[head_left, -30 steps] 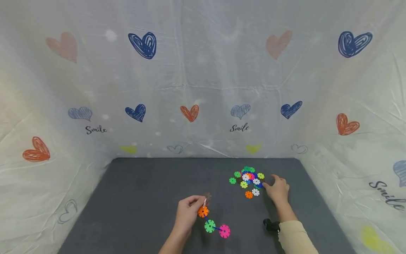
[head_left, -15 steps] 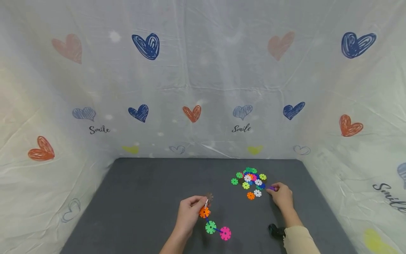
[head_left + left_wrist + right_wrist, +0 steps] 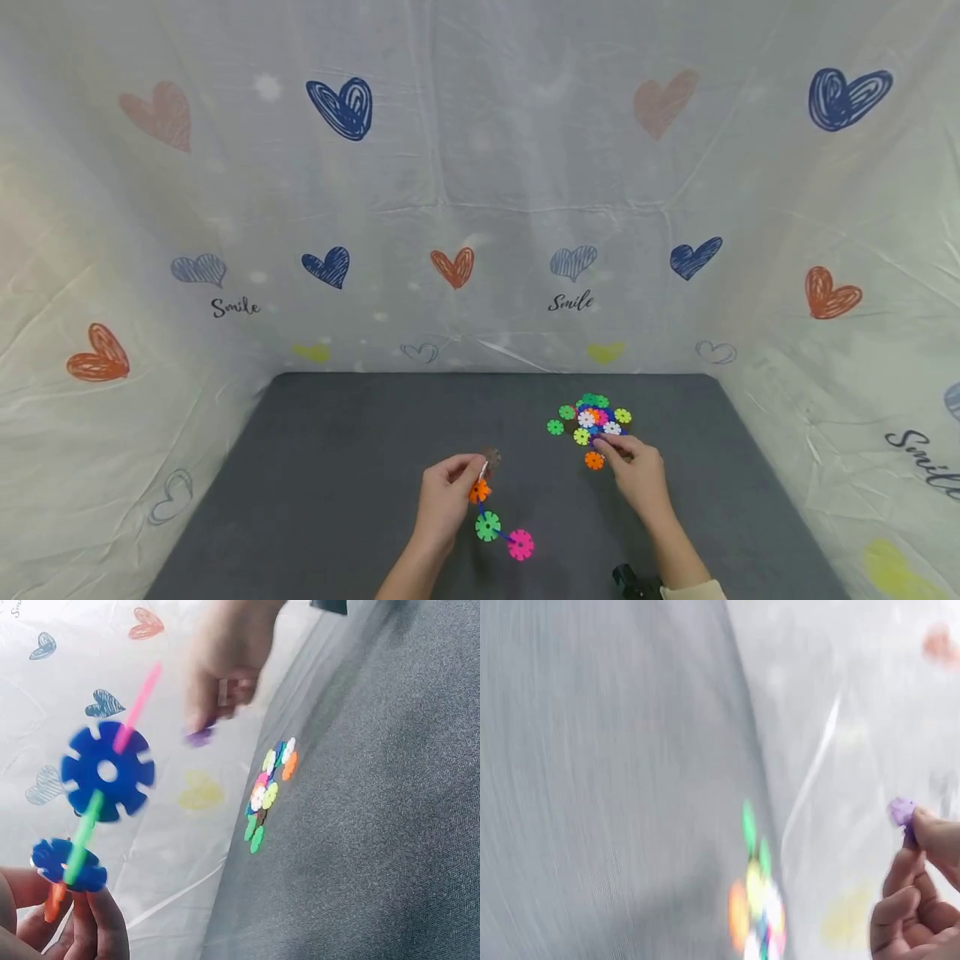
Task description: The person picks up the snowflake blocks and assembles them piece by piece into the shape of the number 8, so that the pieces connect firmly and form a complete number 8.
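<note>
My left hand (image 3: 442, 500) pinches one end of a chain of slotted plastic snowflake discs over the front middle of the table. An orange disc (image 3: 478, 492) sits at the fingertips, beside a brownish disc (image 3: 492, 459). Below them hang a green disc (image 3: 487, 527) and a pink disc (image 3: 521, 545). Blue discs (image 3: 133, 784) join these pieces edge-on, as the left wrist view shows. Between thumb and fingers, my right hand (image 3: 641, 479) holds a purple snowflake disc (image 3: 901, 811), raised near the loose pile in the head view.
A pile of loose discs (image 3: 587, 419) in several colours lies at the back right of the dark grey table (image 3: 360, 467). One orange loose disc (image 3: 594, 461) is at its near edge. A white curtain (image 3: 495, 167) printed with hearts stands behind and on both sides.
My right hand picked up the purple disc beside the pile and has moved left with it, now overlapping the pile's near edge. The left hand and its chain have barely shifted.
</note>
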`<act>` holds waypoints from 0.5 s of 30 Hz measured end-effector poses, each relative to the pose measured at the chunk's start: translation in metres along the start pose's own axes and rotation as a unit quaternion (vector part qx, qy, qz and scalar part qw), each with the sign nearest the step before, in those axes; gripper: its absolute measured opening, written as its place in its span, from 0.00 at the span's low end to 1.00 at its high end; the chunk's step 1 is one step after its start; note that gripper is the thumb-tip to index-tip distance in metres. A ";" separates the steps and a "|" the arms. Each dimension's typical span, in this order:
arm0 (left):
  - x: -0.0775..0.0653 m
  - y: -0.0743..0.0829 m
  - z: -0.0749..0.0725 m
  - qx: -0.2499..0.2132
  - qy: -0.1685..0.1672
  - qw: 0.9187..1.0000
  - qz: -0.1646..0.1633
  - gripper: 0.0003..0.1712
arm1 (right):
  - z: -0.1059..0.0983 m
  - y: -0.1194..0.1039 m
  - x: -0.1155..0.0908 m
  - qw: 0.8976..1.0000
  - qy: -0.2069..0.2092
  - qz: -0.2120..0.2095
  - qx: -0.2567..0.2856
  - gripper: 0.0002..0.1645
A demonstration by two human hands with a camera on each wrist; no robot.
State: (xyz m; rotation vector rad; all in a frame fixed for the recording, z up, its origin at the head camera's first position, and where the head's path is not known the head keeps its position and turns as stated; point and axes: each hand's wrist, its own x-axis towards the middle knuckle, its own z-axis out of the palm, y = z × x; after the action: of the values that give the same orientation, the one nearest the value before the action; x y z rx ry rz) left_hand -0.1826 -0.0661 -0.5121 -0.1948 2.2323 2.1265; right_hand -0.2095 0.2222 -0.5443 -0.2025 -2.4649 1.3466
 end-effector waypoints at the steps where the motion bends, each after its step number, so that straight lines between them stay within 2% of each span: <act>1: 0.000 0.000 0.000 0.003 0.005 1.000 0.003 0.15 | 0.004 -0.009 -0.005 1.000 -0.005 -0.008 0.030 0.12; 4: -0.001 0.001 0.000 0.007 0.017 1.000 0.010 0.15 | 0.017 -0.035 -0.022 0.993 -0.022 -0.031 0.111 0.09; 8: -0.003 0.001 0.002 0.014 0.021 1.000 0.008 0.15 | 0.031 -0.057 -0.039 0.979 -0.046 -0.067 0.186 0.04; 10: -0.003 0.000 0.004 0.018 0.017 1.000 0.009 0.14 | 0.036 -0.065 -0.044 0.974 -0.057 -0.079 0.205 0.03; 15: -0.002 0.003 0.007 0.013 -0.001 1.000 0.027 0.13 | 0.044 -0.075 -0.046 0.969 -0.066 -0.093 0.218 0.04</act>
State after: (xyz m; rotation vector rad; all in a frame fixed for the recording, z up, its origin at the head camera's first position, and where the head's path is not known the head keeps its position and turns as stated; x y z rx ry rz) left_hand -0.1809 -0.0592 -0.5091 -0.1324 2.2884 2.1211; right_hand -0.1790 0.1334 -0.5135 0.2236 -2.1482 1.8157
